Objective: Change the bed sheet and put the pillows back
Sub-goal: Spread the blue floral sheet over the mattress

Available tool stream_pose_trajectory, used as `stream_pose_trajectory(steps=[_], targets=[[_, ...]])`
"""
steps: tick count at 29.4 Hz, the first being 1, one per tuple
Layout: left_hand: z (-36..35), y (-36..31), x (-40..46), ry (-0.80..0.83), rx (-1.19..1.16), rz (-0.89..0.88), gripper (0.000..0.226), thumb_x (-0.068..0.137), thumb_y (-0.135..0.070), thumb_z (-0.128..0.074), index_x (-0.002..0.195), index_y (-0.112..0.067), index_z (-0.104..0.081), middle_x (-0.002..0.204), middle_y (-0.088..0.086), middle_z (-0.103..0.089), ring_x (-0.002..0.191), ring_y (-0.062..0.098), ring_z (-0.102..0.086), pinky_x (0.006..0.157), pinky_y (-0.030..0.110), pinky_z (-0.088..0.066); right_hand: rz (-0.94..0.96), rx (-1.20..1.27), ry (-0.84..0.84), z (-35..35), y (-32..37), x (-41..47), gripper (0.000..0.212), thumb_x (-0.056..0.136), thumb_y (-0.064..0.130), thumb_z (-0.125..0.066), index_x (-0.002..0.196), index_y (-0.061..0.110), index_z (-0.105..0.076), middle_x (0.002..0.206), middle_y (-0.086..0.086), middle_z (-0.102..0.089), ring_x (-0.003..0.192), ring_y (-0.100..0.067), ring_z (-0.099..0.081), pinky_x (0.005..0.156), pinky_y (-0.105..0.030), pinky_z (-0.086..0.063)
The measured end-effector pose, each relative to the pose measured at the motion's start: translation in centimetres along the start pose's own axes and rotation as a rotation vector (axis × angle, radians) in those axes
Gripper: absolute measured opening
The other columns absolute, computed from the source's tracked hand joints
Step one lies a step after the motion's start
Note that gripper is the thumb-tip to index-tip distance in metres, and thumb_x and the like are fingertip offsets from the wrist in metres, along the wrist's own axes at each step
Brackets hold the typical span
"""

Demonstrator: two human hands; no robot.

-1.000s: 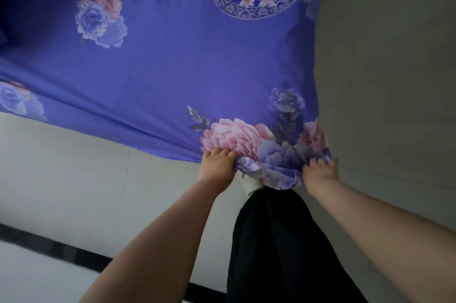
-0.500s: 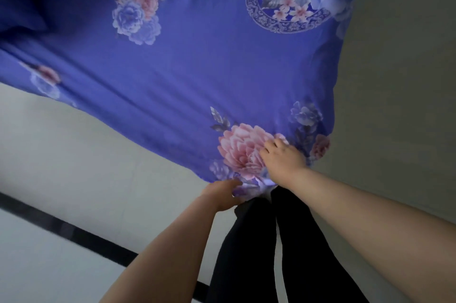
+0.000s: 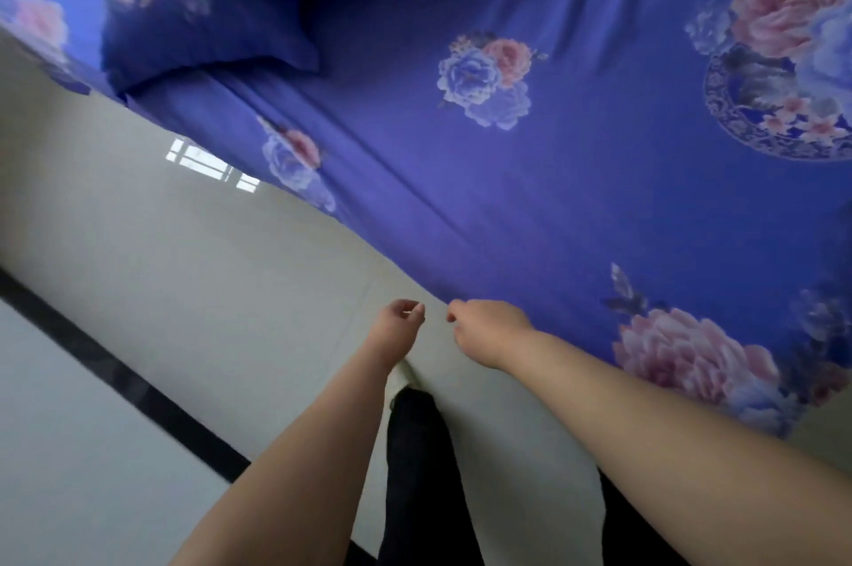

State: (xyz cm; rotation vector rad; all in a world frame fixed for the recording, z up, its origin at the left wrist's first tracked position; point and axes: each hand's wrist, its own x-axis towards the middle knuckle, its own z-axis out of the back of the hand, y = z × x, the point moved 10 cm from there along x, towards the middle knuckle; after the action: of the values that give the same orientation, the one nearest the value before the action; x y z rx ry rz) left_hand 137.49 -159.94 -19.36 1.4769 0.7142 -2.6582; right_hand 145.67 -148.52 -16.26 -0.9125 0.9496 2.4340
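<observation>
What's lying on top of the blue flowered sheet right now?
A matching blue floral pillow lies on the bed sheet at its far end, with more floral bedding beside it. The sheet hides whatever is beneath it.

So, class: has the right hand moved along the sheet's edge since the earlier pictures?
Yes. The right hand has left the corner with the pink peony and shifted left along the sheet edge, now beside the left hand.

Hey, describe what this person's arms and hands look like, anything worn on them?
Both forearms are bare as far as the frame shows: no sleeves, watch, bracelets or gloves. The left hand and right hand show no rings that I can make out. Below the arms, dark trousers and part of a pale shoe are visible.
</observation>
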Motion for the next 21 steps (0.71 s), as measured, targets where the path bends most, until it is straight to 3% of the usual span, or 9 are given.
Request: stream_pose_trajectory(steps=[3, 10, 16, 21], targets=[[8.4, 2.4, 2.5, -0.034, -0.104, 0.016, 0.029, 0.098, -0.026, -0.049, 0.115, -0.005, -0.058, 0.105, 0.01, -0.067, 0.088, 0.019, -0.057, 0.074, 0.026, -0.041, -0.03, 0.056, -0.026, 1.2, 6.8, 5.3, 0.034, 0.095, 0.021, -0.036, 0.126, 0.024, -0.049, 0.127, -0.004, -0.057, 0.112, -0.03, -0.055, 0.088, -0.038, -0.047], [27.4, 6.2, 8.3, -0.18, -0.319, 0.037, 0.023, 0.099, -0.026, -0.045, 0.113, -0.013, -0.057, 0.103, 0.001, -0.066, 0.093, 0.017, -0.059, 0.076, 0.028, -0.042, 0.003, 0.133, -0.139, 3.9, 21.2, 16.2, 0.034, 0.093, 0.023, -0.041, 0.126, 0.025, -0.051, 0.13, -0.001, -0.054, 0.117, -0.026, -0.052, 0.091, -0.034, -0.042], [34.1, 3.9, 14.8, -0.152, -0.556, 0.066, 0.024, 0.097, -0.03, -0.05, 0.116, -0.017, -0.055, 0.108, -0.002, -0.062, 0.099, 0.015, -0.058, 0.085, 0.032, -0.043, 0.015, 0.152, -0.265, 9.7, 25.7, 23.3, 0.034, 0.093, 0.026, -0.047, 0.126, 0.022, -0.052, 0.134, -0.002, -0.047, 0.124, -0.025, -0.045, 0.097, -0.036, -0.04], [38.9, 0.9, 20.9, -0.199, -0.615, 0.11, 0.042, 0.094, -0.03, -0.055, 0.131, -0.011, -0.05, 0.112, 0.002, -0.058, 0.1, 0.016, -0.058, 0.082, 0.03, -0.045, 0.001, 0.18, -0.272, 14.4, 27.7, 30.3, 0.03, 0.094, 0.026, -0.048, 0.123, 0.023, -0.051, 0.135, 0.001, -0.044, 0.126, -0.021, -0.041, 0.097, -0.038, -0.043]])
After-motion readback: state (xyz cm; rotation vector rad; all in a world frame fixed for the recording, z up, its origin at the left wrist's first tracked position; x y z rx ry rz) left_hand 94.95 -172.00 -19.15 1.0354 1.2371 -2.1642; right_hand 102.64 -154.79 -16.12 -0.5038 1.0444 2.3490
